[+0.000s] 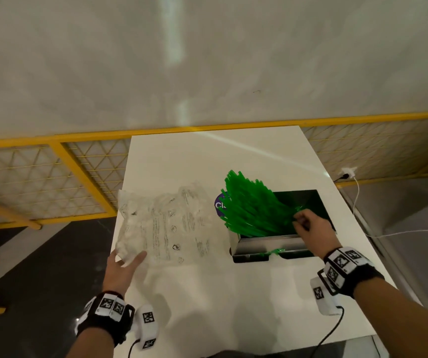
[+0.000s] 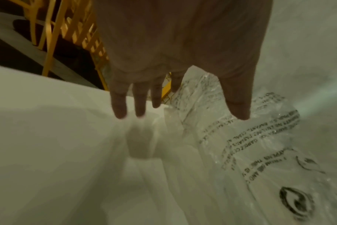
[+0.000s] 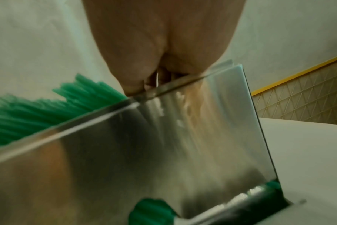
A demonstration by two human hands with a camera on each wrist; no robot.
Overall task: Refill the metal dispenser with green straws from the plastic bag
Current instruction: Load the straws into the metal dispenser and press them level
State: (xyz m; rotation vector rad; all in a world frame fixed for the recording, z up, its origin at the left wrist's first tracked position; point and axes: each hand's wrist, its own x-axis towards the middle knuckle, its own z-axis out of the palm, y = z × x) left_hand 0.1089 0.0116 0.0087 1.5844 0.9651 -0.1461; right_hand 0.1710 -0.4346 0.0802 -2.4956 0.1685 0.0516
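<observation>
A fanned bundle of green straws (image 1: 254, 208) (image 3: 29, 115) leans to the left out of the open metal dispenser (image 1: 267, 244) (image 3: 164, 144), lower ends inside the box. My right hand (image 1: 300, 220) (image 3: 144, 86) reaches over the dispenser's rim, fingers curled on the straws' lower ends; the rim hides the fingertips in the right wrist view. A few straws show in the slot at the dispenser's front. The crumpled, printed clear plastic bag (image 1: 166, 223) (image 2: 240, 144) lies flat on the white table (image 1: 207, 293). My left hand (image 1: 127, 257) (image 2: 183, 114) is spread at its near left corner, fingers straight.
A round purple label (image 1: 219, 205) shows behind the straws. A yellow mesh railing (image 1: 52, 177) runs behind and left of the table. A white plug and cable (image 1: 347, 174) hang off the right side. The table's left edge lies just under my left hand.
</observation>
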